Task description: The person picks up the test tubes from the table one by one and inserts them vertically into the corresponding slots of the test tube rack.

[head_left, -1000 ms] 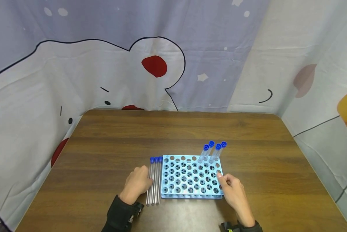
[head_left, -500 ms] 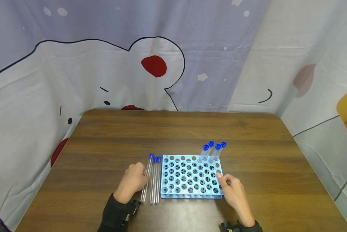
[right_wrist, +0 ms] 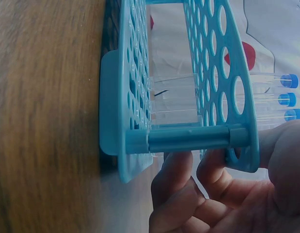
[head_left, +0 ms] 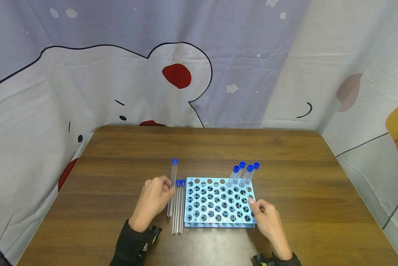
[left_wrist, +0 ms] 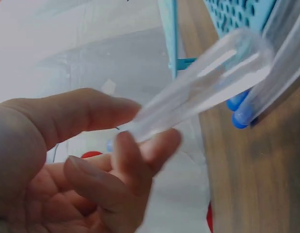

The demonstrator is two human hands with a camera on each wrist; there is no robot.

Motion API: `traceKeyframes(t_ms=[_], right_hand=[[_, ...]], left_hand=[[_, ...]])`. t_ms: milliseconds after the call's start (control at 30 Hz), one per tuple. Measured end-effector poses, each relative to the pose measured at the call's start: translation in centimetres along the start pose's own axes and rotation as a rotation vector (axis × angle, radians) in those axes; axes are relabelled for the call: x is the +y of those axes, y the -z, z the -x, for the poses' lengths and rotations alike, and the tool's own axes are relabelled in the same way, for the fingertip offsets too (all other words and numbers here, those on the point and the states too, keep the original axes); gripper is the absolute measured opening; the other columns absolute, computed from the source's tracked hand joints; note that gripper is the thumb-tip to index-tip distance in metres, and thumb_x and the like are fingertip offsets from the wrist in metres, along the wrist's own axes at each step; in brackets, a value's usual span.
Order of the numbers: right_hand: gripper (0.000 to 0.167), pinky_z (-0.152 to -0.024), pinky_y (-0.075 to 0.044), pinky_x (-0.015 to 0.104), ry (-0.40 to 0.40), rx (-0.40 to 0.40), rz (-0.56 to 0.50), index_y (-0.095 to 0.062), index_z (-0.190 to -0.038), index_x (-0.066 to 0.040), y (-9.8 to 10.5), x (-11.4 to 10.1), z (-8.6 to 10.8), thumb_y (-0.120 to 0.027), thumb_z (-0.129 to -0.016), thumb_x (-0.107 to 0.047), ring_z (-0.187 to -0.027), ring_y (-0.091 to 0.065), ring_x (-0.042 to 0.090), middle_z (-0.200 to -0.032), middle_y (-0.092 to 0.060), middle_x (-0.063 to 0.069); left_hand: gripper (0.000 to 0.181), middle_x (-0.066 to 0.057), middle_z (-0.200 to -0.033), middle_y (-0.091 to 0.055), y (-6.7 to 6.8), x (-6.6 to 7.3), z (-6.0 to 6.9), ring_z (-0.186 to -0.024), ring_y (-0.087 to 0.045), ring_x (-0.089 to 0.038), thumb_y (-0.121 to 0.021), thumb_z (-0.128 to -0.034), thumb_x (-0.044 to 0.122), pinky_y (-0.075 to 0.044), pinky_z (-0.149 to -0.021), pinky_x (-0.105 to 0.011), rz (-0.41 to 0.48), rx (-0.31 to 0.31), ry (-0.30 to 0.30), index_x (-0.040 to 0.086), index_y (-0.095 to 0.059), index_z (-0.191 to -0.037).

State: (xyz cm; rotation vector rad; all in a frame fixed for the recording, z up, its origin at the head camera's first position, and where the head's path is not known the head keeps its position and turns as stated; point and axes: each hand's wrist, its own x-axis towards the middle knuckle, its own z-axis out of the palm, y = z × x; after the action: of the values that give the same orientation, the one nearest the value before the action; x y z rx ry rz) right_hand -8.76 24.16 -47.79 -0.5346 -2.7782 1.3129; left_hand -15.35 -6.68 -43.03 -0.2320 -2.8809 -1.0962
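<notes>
Between thumb and fingers, my left hand (head_left: 153, 200) pinches a clear test tube (head_left: 173, 173) with a blue cap, raised above the table with its cap at the far end. In the left wrist view the tube's rounded bottom (left_wrist: 249, 56) points toward the camera. Two more capped tubes (head_left: 178, 210) lie side by side along the left edge of the light-blue rack (head_left: 218, 224). Four blue-capped tubes (head_left: 236, 169) stand in holes at the rack's far right corner. My right hand (head_left: 268, 221) grips the rack's right side, its fingers under the top plate in the right wrist view.
The brown wooden table (head_left: 119, 159) extends around the rack on all sides. Behind it and along both sides hangs a patterned cloth (head_left: 125, 81), with its lower edge at the table's far edge.
The left hand has drawn one tube leftward from the other two and lifted it, and its cap is now farther from the camera. The right hand and the rack have stayed put.
</notes>
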Motion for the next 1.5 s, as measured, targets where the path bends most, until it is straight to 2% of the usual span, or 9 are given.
traceKeyframes(t_ms=[67,233,433,567,833,1067,1267,1500], right_hand=[[0.042,-0.05,-0.032,0.027,0.001,0.002,0.002,-0.054,-0.069,-0.006,0.0,0.0,0.0,-0.051,-0.092,-0.041,-0.055,-0.04,0.014,-0.056,-0.043,-0.003],[0.042,-0.05,-0.032,0.027,0.002,0.001,-0.004,-0.054,-0.068,-0.006,0.0,0.0,0.0,-0.051,-0.091,-0.042,-0.055,-0.04,0.013,-0.056,-0.042,-0.003],[0.043,-0.05,-0.032,0.027,0.002,0.003,-0.011,-0.054,-0.068,-0.006,0.0,0.0,0.1,-0.052,-0.091,-0.041,-0.055,-0.041,0.014,-0.057,-0.043,-0.003],[0.042,-0.051,-0.032,0.027,-0.001,-0.001,-0.017,-0.054,-0.068,-0.006,0.0,0.0,0.1,-0.051,-0.091,-0.042,-0.056,-0.041,0.014,-0.058,-0.046,-0.002],[0.043,-0.051,-0.033,0.027,-0.006,-0.004,-0.016,-0.054,-0.069,-0.006,0.1,-0.1,0.1,-0.051,-0.091,-0.043,-0.056,-0.041,0.014,-0.058,-0.045,-0.002],[0.045,-0.051,-0.032,0.028,-0.005,-0.006,-0.007,-0.054,-0.069,-0.006,0.2,-0.1,0.2,-0.05,-0.091,-0.045,-0.057,-0.042,0.014,-0.059,-0.046,-0.002],[0.045,-0.051,-0.032,0.028,-0.007,-0.007,-0.005,-0.054,-0.069,-0.007,0.2,0.0,0.1,-0.05,-0.091,-0.046,-0.057,-0.042,0.014,-0.059,-0.047,-0.002],[0.043,-0.052,-0.032,0.027,0.008,0.004,-0.014,-0.053,-0.067,-0.006,0.2,0.0,0.1,-0.052,-0.091,-0.042,-0.056,-0.041,0.014,-0.058,-0.046,-0.002]], left_hand=[[0.016,-0.001,-0.064,-0.059,0.1,0.3,-0.1,-0.054,-0.052,-0.008,-0.067,-0.0778,0.009,-0.043,-0.049,-0.023,0.021,0.048,-0.039,-0.003,-0.064,-0.087],[0.016,0.0,-0.066,-0.06,0.3,1.2,-0.3,-0.055,-0.052,-0.006,-0.067,-0.0789,0.009,-0.043,-0.05,-0.021,0.075,0.12,-0.128,-0.003,-0.065,-0.088],[0.015,-0.001,-0.068,-0.06,0.1,2.3,-0.5,-0.056,-0.051,-0.004,-0.067,-0.079,0.006,-0.045,-0.052,-0.019,0.14,0.172,-0.256,-0.003,-0.064,-0.089],[0.015,-0.003,-0.069,-0.061,-0.1,2.8,-0.7,-0.058,-0.053,-0.004,-0.069,-0.0774,0.006,-0.048,-0.055,-0.019,0.153,0.191,-0.312,-0.003,-0.064,-0.088],[0.016,-0.004,-0.072,-0.064,-0.3,3.6,-0.9,-0.058,-0.055,-0.005,-0.07,-0.077,0.007,-0.048,-0.056,-0.017,0.153,0.199,-0.362,-0.003,-0.064,-0.089],[0.014,-0.006,-0.073,-0.064,-0.5,4.1,-1.1,-0.058,-0.056,-0.005,-0.069,-0.0764,0.008,-0.051,-0.056,-0.026,0.181,0.202,-0.382,0.0,-0.062,-0.086],[0.017,-0.009,-0.076,-0.065,-0.8,4.7,-1.2,-0.059,-0.058,-0.008,-0.071,-0.075,0.007,-0.052,-0.059,-0.027,0.184,0.211,-0.423,-0.001,-0.061,-0.087],[0.016,-0.006,-0.076,-0.065,-1.1,5.3,-1.5,-0.059,-0.057,-0.006,-0.07,-0.075,0.006,-0.047,-0.056,-0.021,0.201,0.176,-0.451,0.002,-0.06,-0.086]])
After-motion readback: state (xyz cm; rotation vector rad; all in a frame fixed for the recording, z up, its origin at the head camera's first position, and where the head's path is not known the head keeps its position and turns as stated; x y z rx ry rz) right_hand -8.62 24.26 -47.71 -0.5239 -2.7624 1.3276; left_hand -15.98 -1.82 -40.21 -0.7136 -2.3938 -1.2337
